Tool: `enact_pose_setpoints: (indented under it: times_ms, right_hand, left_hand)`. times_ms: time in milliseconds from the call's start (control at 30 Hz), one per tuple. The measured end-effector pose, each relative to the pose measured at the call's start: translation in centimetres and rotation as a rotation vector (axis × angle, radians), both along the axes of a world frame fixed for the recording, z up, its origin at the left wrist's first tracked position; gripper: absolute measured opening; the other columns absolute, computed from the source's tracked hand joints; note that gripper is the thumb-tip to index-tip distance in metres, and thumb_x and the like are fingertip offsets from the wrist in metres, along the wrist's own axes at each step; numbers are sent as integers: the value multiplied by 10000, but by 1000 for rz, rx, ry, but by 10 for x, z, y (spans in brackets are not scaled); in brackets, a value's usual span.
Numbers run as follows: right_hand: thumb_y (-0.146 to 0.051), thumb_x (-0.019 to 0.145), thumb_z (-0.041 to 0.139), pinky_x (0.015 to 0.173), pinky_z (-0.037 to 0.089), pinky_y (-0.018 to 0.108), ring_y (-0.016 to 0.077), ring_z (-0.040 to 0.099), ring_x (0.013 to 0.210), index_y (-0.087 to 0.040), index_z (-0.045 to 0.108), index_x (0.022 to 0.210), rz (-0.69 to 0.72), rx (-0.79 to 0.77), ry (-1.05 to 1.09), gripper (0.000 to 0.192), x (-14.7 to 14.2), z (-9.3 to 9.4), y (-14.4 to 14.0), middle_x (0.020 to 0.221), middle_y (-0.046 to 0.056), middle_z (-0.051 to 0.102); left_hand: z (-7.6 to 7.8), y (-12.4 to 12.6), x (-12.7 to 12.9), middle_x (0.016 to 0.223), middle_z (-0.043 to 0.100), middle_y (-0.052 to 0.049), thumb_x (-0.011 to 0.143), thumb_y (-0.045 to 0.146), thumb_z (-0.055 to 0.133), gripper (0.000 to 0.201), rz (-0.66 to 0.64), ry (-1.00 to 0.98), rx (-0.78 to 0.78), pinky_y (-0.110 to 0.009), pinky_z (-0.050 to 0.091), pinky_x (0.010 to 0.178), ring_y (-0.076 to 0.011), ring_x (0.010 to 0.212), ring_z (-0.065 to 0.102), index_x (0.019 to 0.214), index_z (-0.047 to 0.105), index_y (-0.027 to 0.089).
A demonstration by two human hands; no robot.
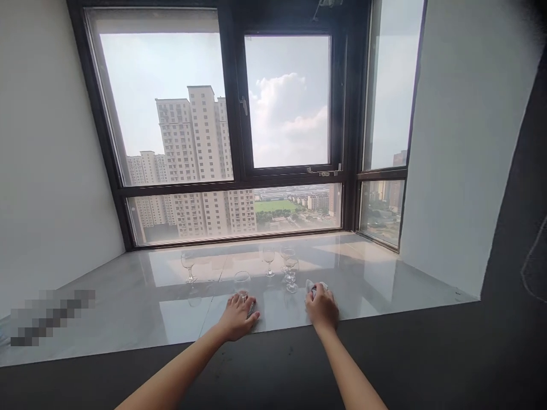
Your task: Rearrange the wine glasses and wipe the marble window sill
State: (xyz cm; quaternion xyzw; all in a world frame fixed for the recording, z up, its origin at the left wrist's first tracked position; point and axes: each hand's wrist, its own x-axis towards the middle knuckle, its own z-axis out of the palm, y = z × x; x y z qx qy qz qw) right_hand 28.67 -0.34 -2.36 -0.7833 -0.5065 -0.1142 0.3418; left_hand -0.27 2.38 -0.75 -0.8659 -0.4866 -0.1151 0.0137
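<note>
My left hand [238, 319] is at the front of the sill, with its fingers around the stem and foot of an upright wine glass [241, 277]. The bowl rises clear above the fingers, while the hand partly hides the foot. To the right, my right hand [323, 309] is closed on a crumpled white cloth [310, 283], resting low over the sill; whether anything else is in its grip cannot be seen. Between and beyond the hands stand more clear wine glasses: one [268, 256] in the middle, one [292, 269] nearer my right hand with another close behind it, and one [188, 263] farther left.
The glossy, pale window sill [128, 307] reflects the light and ends in a front edge just below my hands. Dark-framed windows [290, 102] rise behind it, with tall buildings outside. White walls [453, 171] flank both sides. A blurred patch covers the sill's far left.
</note>
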Motion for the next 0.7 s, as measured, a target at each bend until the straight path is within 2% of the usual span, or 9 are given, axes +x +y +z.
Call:
enact_pose_setpoints:
  times_ms: [167,333,533,700]
  right_hand:
    - [-256,903,478,696,343,280,218,562,939,-193,566,1036,4,16,66,172,0,2,-2,935,71,633]
    - [-237,893,485,719,349,280,216,559,962,-197,566,1046,-1,39,82,177,0,1,-2,946,75,626]
    - [-214,877,500,732,348,278,210,551,953,-201,561,1014,4,57,75,150,0,1,-1,952,63,629]
    - [-206,876,500,752,345,275,209,547,962,-200,552,1021,21,73,78,154,0,3,-2,973,65,633]
  left_hand:
    - [10,18,7,1440,426,-149,897,698,211,686,-63,91,-152,-571,115,1146,-340,1426,227,1385,440,273]
    - [11,50,40,1502,352,-173,845,779,125,846,18,138,-189,-580,75,1148,-356,1457,149,1450,380,246]
    - [4,81,85,1543,322,-144,829,794,116,858,101,140,-210,-611,25,1131,-360,1455,156,1485,329,283]
    - [5,95,111,1562,277,-173,825,796,103,898,168,104,-206,-616,13,1122,-380,1460,122,1496,326,242]
